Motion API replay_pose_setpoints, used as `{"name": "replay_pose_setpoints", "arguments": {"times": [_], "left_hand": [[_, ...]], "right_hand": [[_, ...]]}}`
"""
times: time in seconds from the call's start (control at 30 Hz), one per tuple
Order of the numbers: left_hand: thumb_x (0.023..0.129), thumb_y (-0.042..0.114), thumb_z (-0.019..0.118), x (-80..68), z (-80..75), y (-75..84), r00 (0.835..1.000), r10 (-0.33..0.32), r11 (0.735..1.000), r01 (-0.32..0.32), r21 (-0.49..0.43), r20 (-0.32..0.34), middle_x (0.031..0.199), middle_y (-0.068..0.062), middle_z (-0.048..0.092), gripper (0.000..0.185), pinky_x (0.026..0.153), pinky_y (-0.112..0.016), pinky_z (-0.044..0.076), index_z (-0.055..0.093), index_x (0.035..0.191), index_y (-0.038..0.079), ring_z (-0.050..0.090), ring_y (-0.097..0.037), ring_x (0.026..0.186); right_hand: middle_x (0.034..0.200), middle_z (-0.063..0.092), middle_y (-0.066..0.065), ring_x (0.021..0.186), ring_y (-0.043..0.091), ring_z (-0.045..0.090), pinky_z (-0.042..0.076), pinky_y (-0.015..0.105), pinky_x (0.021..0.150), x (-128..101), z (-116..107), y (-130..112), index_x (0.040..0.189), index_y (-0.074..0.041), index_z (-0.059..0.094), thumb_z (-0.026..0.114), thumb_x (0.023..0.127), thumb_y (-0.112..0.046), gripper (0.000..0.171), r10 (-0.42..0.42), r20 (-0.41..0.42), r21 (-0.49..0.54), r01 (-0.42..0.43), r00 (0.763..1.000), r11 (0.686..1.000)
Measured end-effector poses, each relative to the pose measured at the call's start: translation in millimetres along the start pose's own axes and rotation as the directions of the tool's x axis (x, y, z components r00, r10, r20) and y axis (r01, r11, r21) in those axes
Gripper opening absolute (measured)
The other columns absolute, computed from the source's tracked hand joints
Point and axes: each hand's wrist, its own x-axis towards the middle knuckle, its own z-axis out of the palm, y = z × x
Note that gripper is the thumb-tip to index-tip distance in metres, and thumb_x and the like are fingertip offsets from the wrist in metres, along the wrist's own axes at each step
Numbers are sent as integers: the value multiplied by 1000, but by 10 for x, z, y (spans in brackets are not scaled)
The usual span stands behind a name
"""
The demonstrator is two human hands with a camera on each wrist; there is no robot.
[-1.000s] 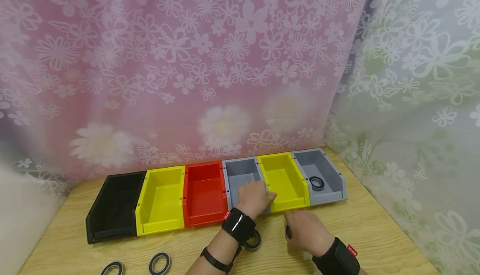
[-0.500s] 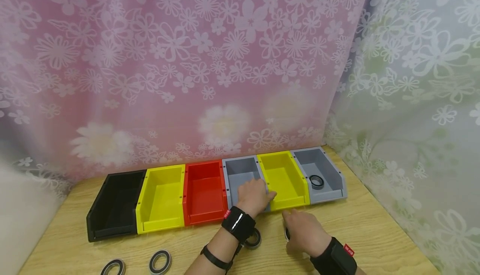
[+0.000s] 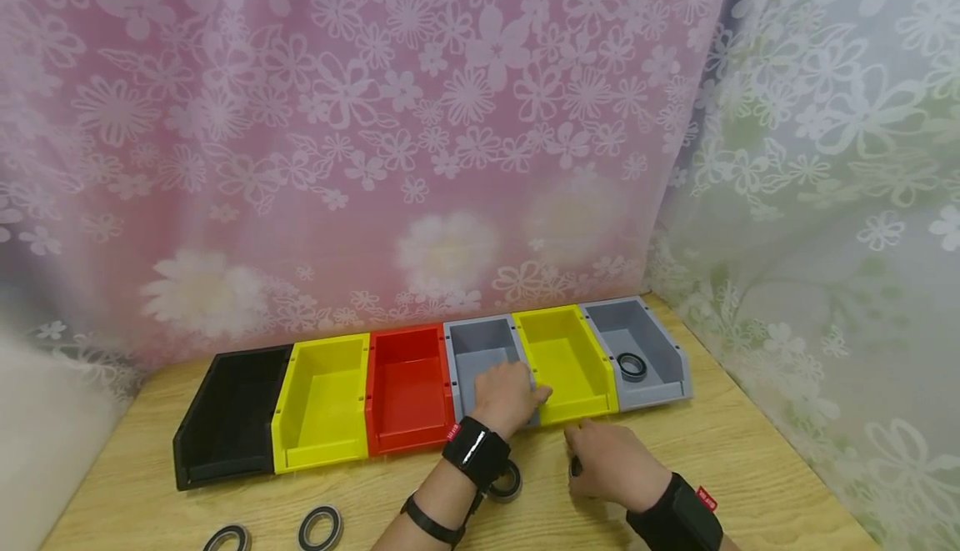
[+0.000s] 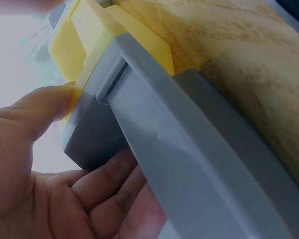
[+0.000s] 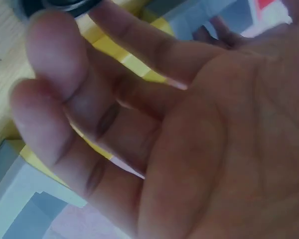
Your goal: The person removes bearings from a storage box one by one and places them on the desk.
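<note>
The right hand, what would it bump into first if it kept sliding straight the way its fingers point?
Probably the front lip of the yellow bin. The right hand lies on the wooden table with its fingers aimed at that bin, bare wood between. Depth is hard to judge.

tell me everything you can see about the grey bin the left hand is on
The grey bin is an open-topped plastic box with a low front lip, fourth in a row of six, standing upright on the wooden table. It sits between the red bin and a yellow bin, their walls touching. The left hand grips its front right corner, thumb against the outer wall. Nothing shows inside.
</note>
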Motion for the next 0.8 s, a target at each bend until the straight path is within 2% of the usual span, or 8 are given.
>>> {"name": "replay_pose_setpoints", "arguments": {"times": [0.07,0.23,0.4,0.53,0.63,0.8], "left_hand": [[92,51,74,-1,6,-1,1000,0,1000,0,1,-2,53,3,31,58,45,-28,26,47,56,14,39,-14,45],[92,50,75,6,7,-4,1000,1,1000,-1,-2,-6,53,3,33,57,46,-28,27,48,57,14,41,-15,46],[92,47,76,-11,-9,-9,1000,15,1000,-15,-5,-14,54,4,34,56,45,-27,28,48,57,14,41,-14,46],[93,46,76,-22,-26,-4,1000,17,1000,-17,-7,-17,53,4,33,57,45,-27,26,46,56,14,39,-13,45],[92,46,77,-29,-37,1,1000,16,1000,-17,-8,-26,52,4,31,58,45,-27,26,45,55,14,37,-13,44],[91,47,77,-36,-37,10,1000,15,1000,-15,-1,-26,52,4,29,58,46,-28,26,45,54,15,36,-13,45]], "right_hand": [[82,54,3,65,17,48,44,38,61,4,-54,0,96,-8,65,87,74,-15,31,-9,-5,40,9,1000,999],[86,59,5,67,18,54,48,40,61,35,-224,-47,105,-6,69,85,83,-18,30,-2,-58,50,4,998,999],[95,69,8,74,19,62,52,38,64,100,-465,-68,110,-5,70,82,87,-19,29,-34,-115,61,41,993,997],[95,69,9,70,16,59,49,33,60,165,-720,-37,117,-5,69,78,93,-23,32,-58,-158,75,71,986,995],[96,68,8,70,14,58,48,32,61,206,-872,19,122,-5,67,75,96,-26,35,-41,-201,102,63,979,993],[98,69,4,70,12,58,48,32,62,257,-956,115,129,-7,65,72,98,-27,37,-27,-268,145,68,963,987]]}}
